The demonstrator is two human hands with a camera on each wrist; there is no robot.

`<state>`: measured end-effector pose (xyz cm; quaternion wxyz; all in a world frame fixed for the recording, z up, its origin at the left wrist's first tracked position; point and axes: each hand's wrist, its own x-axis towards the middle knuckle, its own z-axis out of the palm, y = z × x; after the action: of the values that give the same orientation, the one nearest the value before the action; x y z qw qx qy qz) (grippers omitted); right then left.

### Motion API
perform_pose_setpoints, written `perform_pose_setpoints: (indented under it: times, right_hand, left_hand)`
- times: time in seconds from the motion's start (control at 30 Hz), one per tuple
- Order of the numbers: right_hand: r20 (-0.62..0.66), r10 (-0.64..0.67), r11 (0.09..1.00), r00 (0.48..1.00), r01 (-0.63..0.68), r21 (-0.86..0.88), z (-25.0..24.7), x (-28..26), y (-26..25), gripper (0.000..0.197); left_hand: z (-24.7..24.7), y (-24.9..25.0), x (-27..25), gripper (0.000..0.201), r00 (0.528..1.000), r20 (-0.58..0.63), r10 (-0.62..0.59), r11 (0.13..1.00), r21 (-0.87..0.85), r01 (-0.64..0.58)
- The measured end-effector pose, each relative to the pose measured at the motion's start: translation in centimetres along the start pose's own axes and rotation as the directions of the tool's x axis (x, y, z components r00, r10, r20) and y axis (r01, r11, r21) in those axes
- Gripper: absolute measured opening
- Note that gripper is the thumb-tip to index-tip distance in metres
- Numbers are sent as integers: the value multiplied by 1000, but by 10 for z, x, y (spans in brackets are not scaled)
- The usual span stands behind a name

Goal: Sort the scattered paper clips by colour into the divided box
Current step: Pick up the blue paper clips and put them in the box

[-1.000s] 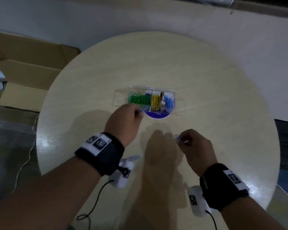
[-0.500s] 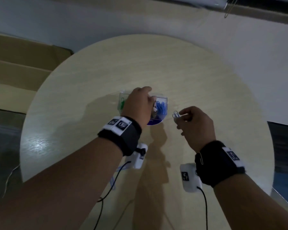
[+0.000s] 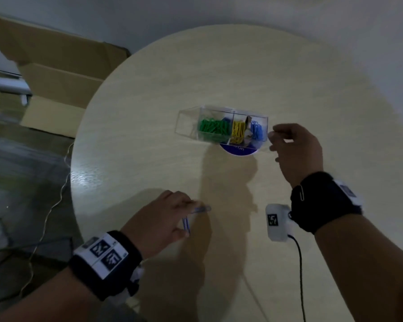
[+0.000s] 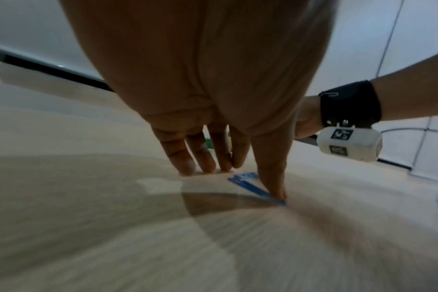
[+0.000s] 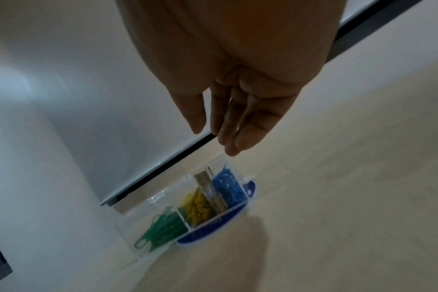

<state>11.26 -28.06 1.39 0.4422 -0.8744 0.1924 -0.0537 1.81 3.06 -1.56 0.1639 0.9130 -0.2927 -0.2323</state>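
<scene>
Left hand [image 4: 213,122] pressing blue clips [image 4: 253,185] flat to the table [image 3: 149,94] with straight fingertips, thumb on one end; seen plainly only from the left wrist. Right hand [image 3: 296,152] beside the box [image 3: 221,129], fingers relaxed and empty in the right wrist view. Green, yellow, blue clips in separate compartments. Silver clip [image 3: 301,193] hooked on the right wristband [image 3: 323,201].

Clear divided box [image 3: 221,113] near the table's middle — green, yellow, silver, blue clips sorted inside; loose blue paper clips [image 3: 186,225] toward the near edge.
</scene>
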Motion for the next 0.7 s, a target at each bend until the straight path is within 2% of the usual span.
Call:
perform_pose_setpoints:
  times: [0.07, 0.13, 0.23, 0.33, 0.43, 0.53, 0.7]
  right_hand:
    - [15, 18, 1000, 1000, -18, -17, -2, -16, 10, 19]
    - [53, 42, 996, 998, -37, -87, -6, -35, 19, 17]
    - [206, 59, 958, 977, 3, -287, -4, -68, 39, 16]
    - [292, -43, 921, 955, 151, -359, 4, -93, 52, 21]
    - [290, -70, 921, 955, 173, -349, 6, -99, 54, 28]
    - [289, -47, 921, 956, 154, -357, 6, -101, 52, 28]
    - [315, -36, 932, 949, 146, -331, 4, -98, 50, 25]
  left_hand:
    - [6, 0, 0, 62, 999, -32, 43, 997, 70, -41]
    - [9, 0, 3, 46, 991, -102, 82, 993, 92, -73]
    - [12, 2, 10, 19, 974, -186, 132, 986, 127, -110]
    - [13, 6, 15, 11, 972, -175, 158, 970, 210, -120]
    - [12, 16, 16, 4, 978, -139, 156, 940, 325, -103]
    - [13, 24, 14, 5, 983, -111, 145, 906, 415, -87]
    - [9, 26, 21, 21, 995, -34, 97, 868, 492, -68]
